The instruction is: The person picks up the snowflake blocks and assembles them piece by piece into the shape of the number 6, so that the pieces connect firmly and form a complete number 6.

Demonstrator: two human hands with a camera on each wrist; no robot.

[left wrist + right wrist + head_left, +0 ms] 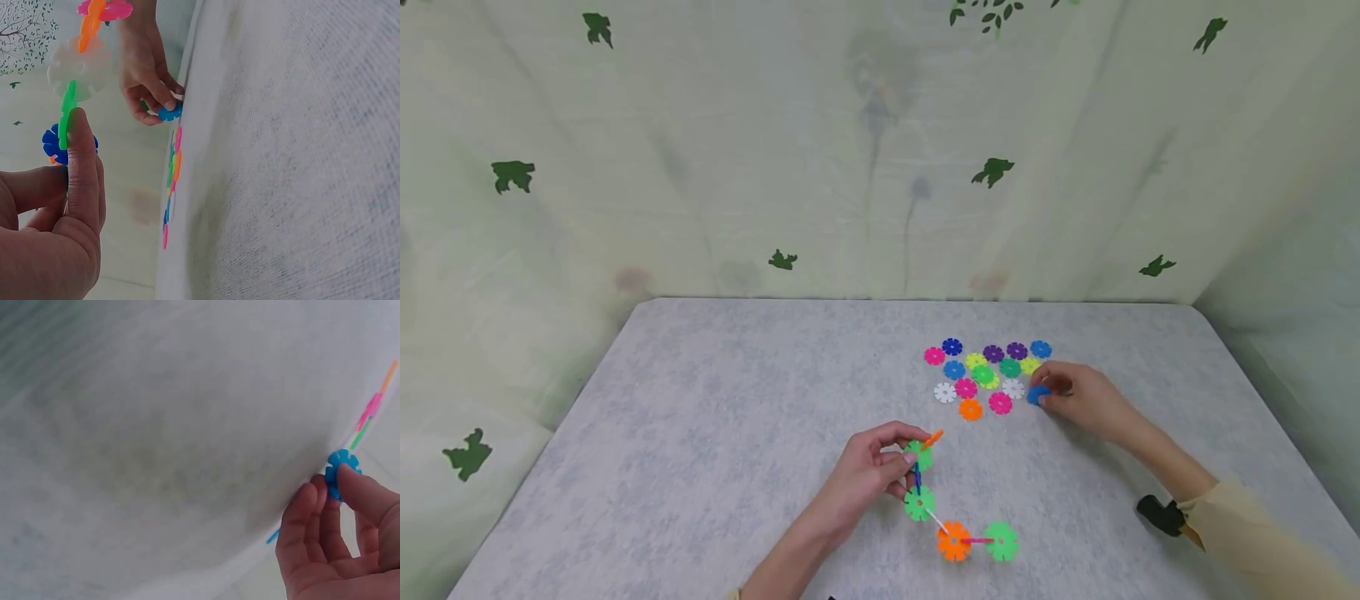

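My left hand (868, 468) grips the upper end of a chain of slotted plastic snowflake discs, its thumb and fingers at a green disc (922, 455) and a dark blue disc (917, 479). An orange disc (933, 439) juts out at the top. Below hang another green disc (919, 504), a white disc (78, 67) seen edge-on from the head, an orange disc (954, 542), a pink disc (976, 541) and an end green disc (1002, 542). On the right, my right hand (1088, 402) pinches a blue snowflake disc (342, 467) between thumb and fingers, beside the loose discs.
Several loose discs lie flat on the grey table (715, 433), including a pink one (1000, 403), an orange one (971, 410) and a white one (945, 392). A pale curtain (722, 167) with leaf prints stands behind the table. A black device (1160, 516) sits at the right wrist.
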